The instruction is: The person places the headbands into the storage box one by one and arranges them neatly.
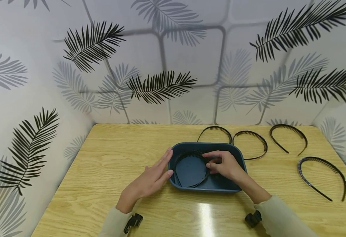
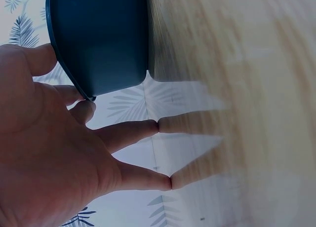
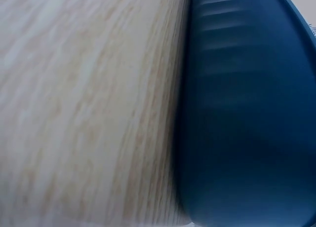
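A dark blue bin (image 1: pixel 211 190) stands on the wooden table. Inside its left half lies a black toothed headband (image 1: pixel 187 153); thin bands overlap at its left, so I cannot tell whether it is just one. My right hand (image 1: pixel 224 166) reaches into the bin and pinches the headband's right side with thumb and fingers. Against the bin's left end rests my left hand (image 1: pixel 150 181), its fingers extended. In the left wrist view, the left hand's thumb and some fingers touch the bin's rim (image 2: pixel 74 81), while two fingers reach the tabletop. The right wrist view shows the bin's outer wall (image 3: pixel 247 128), with the right hand hidden.
Behind the bin lie two headbands, one at the back (image 1: pixel 216 127) and one further right (image 1: pixel 251 132). Two more lie on the right, a dark one (image 1: pixel 290 126) and a patterned one (image 1: pixel 302 174). A leaf-patterned wall (image 1: pixel 190 108) borders the table's back edge.
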A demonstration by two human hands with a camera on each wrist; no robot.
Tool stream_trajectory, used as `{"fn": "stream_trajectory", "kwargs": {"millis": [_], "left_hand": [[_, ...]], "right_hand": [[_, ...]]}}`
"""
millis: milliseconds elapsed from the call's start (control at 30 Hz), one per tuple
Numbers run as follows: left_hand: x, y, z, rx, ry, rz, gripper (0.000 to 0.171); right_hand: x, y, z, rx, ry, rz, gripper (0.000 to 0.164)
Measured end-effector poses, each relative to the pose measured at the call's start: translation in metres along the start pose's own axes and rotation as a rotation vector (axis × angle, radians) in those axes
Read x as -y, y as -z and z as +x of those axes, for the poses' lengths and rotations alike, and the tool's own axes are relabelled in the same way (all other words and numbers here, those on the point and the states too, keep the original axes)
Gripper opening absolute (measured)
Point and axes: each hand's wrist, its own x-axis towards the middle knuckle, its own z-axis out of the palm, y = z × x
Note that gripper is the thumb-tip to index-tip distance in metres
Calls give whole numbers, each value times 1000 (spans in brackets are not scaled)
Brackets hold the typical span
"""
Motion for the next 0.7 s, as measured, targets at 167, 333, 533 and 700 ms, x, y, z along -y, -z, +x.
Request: {"fn": "stream_trajectory", "kwargs": {"millis": [167, 333, 533, 700], "left_hand": [[0, 0, 0, -5, 0, -3, 68], [0, 0, 0, -6, -6, 3, 68], [0, 0, 0, -5, -6, 0, 68], [0, 0, 0, -3, -1, 2, 68]], "right_hand": [[0, -1, -1, 3, -13, -12, 37], [0, -1, -1, 26, -10, -16, 37], [0, -1, -1, 33, 7, -19, 36], [0, -1, -1, 31, 10, -15, 36]]}}
